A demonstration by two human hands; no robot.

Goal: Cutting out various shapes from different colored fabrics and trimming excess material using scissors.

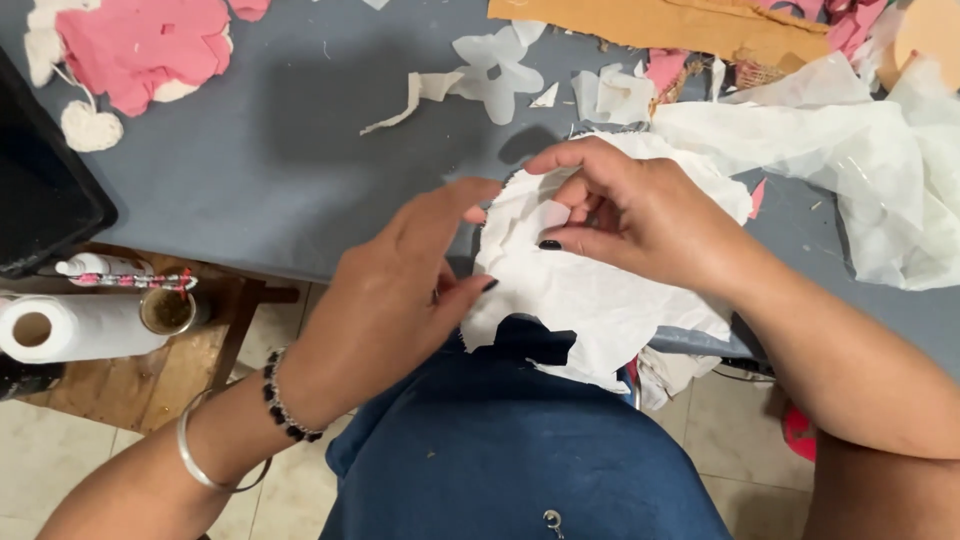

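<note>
My right hand (640, 215) pinches a small white cut-out piece (548, 214) against a larger sheet of white fabric (590, 290) that hangs over the near edge of the grey-blue table (300, 150). My left hand (400, 290) grips the left edge of the same white fabric with thumb and fingers, just above my blue-clad lap (500, 440). A beaded bracelet and a metal bangle sit on my left wrist.
Pink and white fabric pieces (140, 45) lie at the far left, white scraps (495, 70) in the middle, crumpled white material (860, 160) at right, brown cardboard (660, 22) along the back. A black tray (40, 200) sits left. Below, a wooden stool holds a paper roll (70, 328).
</note>
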